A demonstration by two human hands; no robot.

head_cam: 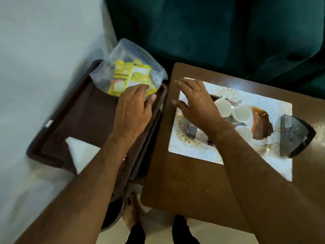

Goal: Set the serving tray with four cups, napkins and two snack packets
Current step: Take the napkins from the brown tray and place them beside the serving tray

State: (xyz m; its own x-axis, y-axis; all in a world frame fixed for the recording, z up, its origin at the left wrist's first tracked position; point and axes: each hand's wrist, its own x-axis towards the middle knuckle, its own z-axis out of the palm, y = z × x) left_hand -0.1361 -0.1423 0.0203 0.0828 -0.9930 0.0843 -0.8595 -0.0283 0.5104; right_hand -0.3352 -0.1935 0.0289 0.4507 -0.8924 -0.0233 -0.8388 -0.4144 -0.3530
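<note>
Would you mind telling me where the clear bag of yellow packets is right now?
In the head view it sits left of centre, on the far end of the brown tray, with the left hand resting on its near edge; the clear bag lies beside the wooden table.

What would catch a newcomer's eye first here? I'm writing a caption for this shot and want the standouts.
The bright yellow snack packets in a clear plastic bag stand out at the far end of the dark brown tray, with the left hand resting on the bag's near edge. To the right, white cups cluster on a white patterned mat on the brown table, the right hand spread over them.
</note>
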